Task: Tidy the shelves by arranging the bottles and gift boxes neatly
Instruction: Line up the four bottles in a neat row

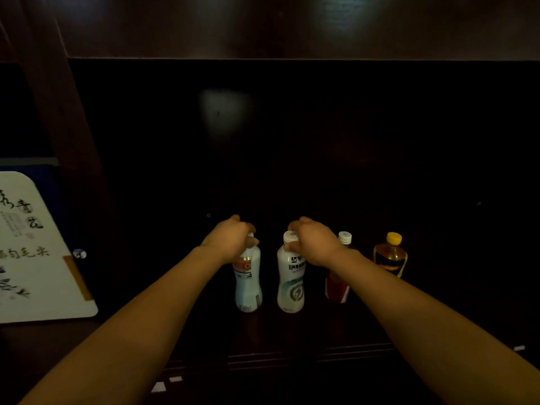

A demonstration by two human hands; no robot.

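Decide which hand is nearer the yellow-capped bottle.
Right. The right hand grips a white bottle two places left of the yellow-capped bottle; the left hand is farther left.

Both of your forearms (140, 323) show bare along all their visible length, and your left hand (230, 238) and right hand (314, 242) are bare as well, lit only dimly.

Running very dim overall, sinking into near black across the shelf back (380, 141). Catching soft glare high on the wooden panel (344, 21) and showing a hazy pale patch at centre. Lighting the left white bottle (247, 285), the right white bottle (290, 285) and the gift box (35, 244) brightest. Bowing straight edges near the corners; smearing label print.
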